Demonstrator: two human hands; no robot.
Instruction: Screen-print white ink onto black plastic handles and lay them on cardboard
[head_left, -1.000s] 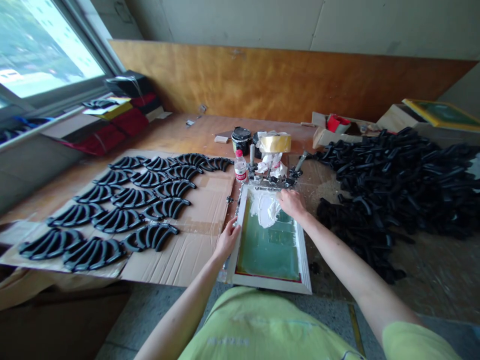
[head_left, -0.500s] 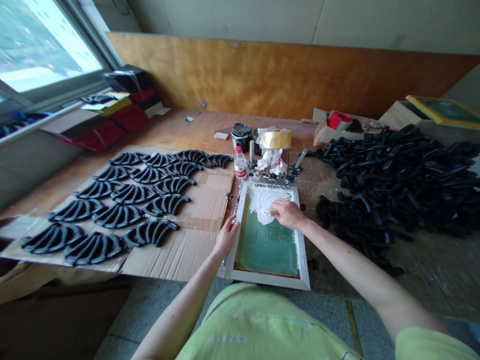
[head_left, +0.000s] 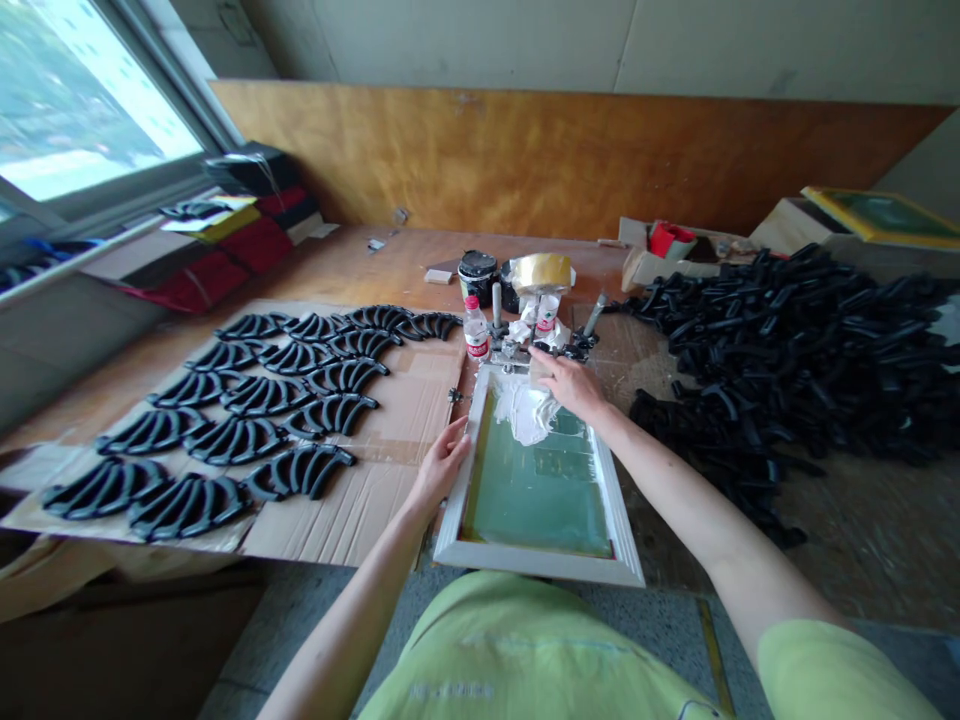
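Note:
A white-framed printing screen [head_left: 622, 520] with green mesh lies in front of me, white ink [head_left: 525, 415] smeared over its far half. My left hand [head_left: 442, 462] grips the frame's left rail, fingers curled over the edge. At the screen's far end my right hand [head_left: 571, 383] is closed on a small squeegee [head_left: 538, 370], which it mostly hides. The frame's near edge looks raised a little toward me.
Rows of black curved parts [head_left: 270, 400] lie on flattened cardboard [head_left: 375, 500] at left. A big heap of the same black parts [head_left: 795, 340] fills the right. Behind the screen stand a small bottle [head_left: 475, 330], a black ink can [head_left: 478, 275] and a tape roll [head_left: 541, 270].
My right hand pulled the squeegee toward me over the ink, then moved back to the screen's far end. The frame's near edge has risen slightly. My left hand stays on the left rail.

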